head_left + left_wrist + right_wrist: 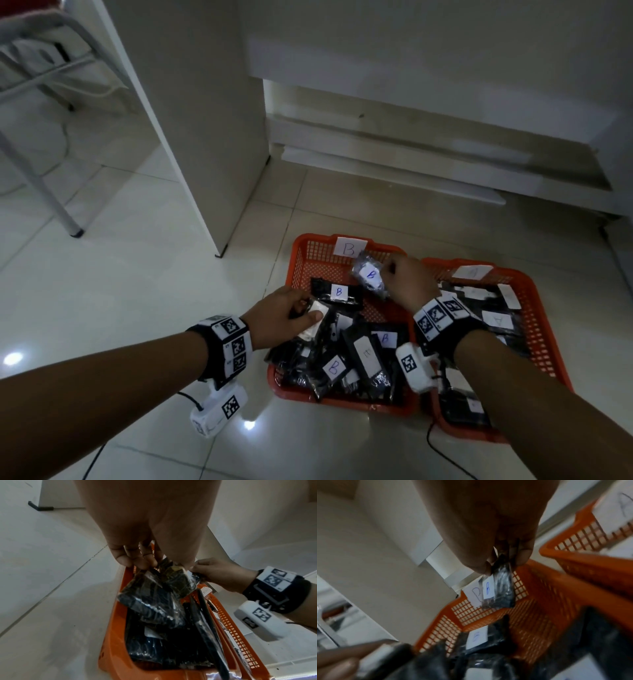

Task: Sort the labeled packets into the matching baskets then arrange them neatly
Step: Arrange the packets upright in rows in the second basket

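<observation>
Mostly sorted (still messy): right hand pinching a B packet above B basket; left hand gripping another packet just beside it.

B packet raised over B basket

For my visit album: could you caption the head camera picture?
Right hand lifts a B-labelled packet over the B basket; left hand grips another.

Glossy pale tiled floor, white cabinet panel, metal chair leg
</observation>
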Demonstrator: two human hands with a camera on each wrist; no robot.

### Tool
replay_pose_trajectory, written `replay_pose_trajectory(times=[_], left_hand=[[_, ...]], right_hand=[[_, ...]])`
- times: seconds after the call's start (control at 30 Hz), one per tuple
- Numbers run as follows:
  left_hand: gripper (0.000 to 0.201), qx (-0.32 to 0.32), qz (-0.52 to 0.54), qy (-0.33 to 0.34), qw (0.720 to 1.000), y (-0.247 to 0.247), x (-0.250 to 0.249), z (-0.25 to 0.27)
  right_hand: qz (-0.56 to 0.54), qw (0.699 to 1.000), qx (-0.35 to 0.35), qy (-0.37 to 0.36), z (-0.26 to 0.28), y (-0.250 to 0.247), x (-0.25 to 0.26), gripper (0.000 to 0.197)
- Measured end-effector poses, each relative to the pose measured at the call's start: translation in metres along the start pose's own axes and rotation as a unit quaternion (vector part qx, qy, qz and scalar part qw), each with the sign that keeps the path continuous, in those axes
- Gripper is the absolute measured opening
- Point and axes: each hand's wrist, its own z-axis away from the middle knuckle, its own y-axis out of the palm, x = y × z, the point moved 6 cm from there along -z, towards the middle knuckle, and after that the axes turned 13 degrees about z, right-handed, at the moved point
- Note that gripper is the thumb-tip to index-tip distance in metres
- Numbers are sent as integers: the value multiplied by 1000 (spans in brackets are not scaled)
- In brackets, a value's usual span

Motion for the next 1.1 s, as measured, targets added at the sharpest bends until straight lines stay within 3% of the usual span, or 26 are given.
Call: replay_pose_trajectory(times=[0.17, 0.3, 0.37, 0.43, 0.53, 0.6, 0.67, 0.77, 0.9, 0.97, 1.03, 1.1], left_hand=[[53, 8, 20, 14, 1000, 1, 4, 0], [35, 11, 28, 41, 999, -2, -1, 1], [34, 12, 38, 46, 998, -1, -4, 1], [35, 16, 45, 46, 998, 0, -7, 0], [39, 19, 33, 30, 999, 0, -6, -2], [44, 25, 22, 26, 999, 0, -3, -2], [49, 26, 17, 27, 999, 0, 1, -3], [52, 17, 12, 32, 999, -2, 1, -2], [43, 14, 12, 36, 999, -2, 0, -3], [40, 15, 13, 36, 999, -1, 0, -3], [39, 16, 13, 35, 999, -2, -1, -3], [39, 15, 10, 35, 999, -2, -2, -3]], right_hand=[[69, 997, 32, -20, -25, 4, 9, 11], [156, 983, 87, -34, -32, 24, 6, 19], [220, 972, 77, -35, -24, 21, 9, 12], [272, 960, 40, -58, -16, 15, 17, 19], [220, 969, 30, -107, -14, 13, 34, 15], [121, 977, 122, -129, -15, 24, 44, 16], [55, 966, 217, -127, -13, 36, 50, 10], [12, 960, 272, -72, -19, 55, 45, 12], [49, 969, 219, -101, -41, 58, 50, 68], [79, 966, 217, -120, -46, 57, 54, 79], [109, 956, 232, -140, -51, 61, 58, 71], [143, 948, 244, -148, -60, 67, 60, 45]])
